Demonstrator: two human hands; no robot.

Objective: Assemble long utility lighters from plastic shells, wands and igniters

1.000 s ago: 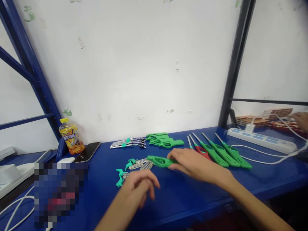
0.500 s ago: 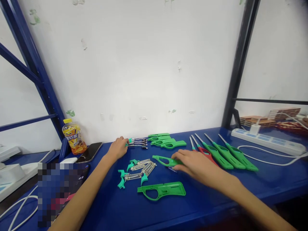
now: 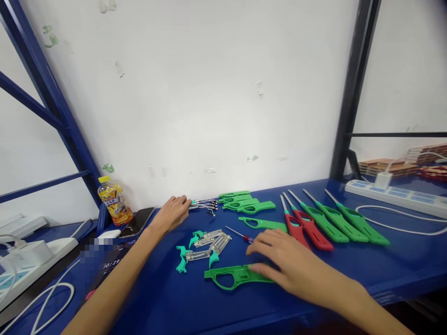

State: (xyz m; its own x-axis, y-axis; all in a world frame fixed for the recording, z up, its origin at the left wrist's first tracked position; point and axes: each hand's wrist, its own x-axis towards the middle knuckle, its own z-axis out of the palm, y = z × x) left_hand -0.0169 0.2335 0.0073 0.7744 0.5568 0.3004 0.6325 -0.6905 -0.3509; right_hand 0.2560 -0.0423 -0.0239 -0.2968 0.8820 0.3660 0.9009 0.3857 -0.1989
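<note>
At the back of the table, my left hand (image 3: 173, 211) has its fingers curled over the near ends of several thin metal rods with wires (image 3: 208, 204); what they pinch is hidden. My right hand (image 3: 284, 258) is spread, with thumb and fingers apart. Its thumb is over the front green lighter shell half (image 3: 240, 276), whose hollow inner side faces up. Beside its fingers lies a screwdriver (image 3: 247, 238), handle partly covered. A second green shell half (image 3: 261, 223) rests just behind. Left of the screwdriver are several clear gas tanks (image 3: 220, 243) with teal triggers (image 3: 181, 253).
More green shell halves (image 3: 240, 202) are stacked near the wall. At right lie red lighters (image 3: 317, 232) and green lighters (image 3: 361, 225) with metal barrels, then a power strip (image 3: 394, 195). A drink bottle (image 3: 116, 202) and a phone (image 3: 138, 221) stand and lie at left.
My right hand has let go of a green shell half, now lying behind the screwdriver, and moved forward over the front shell. My left hand stays at the rods. The view shifted slightly.
</note>
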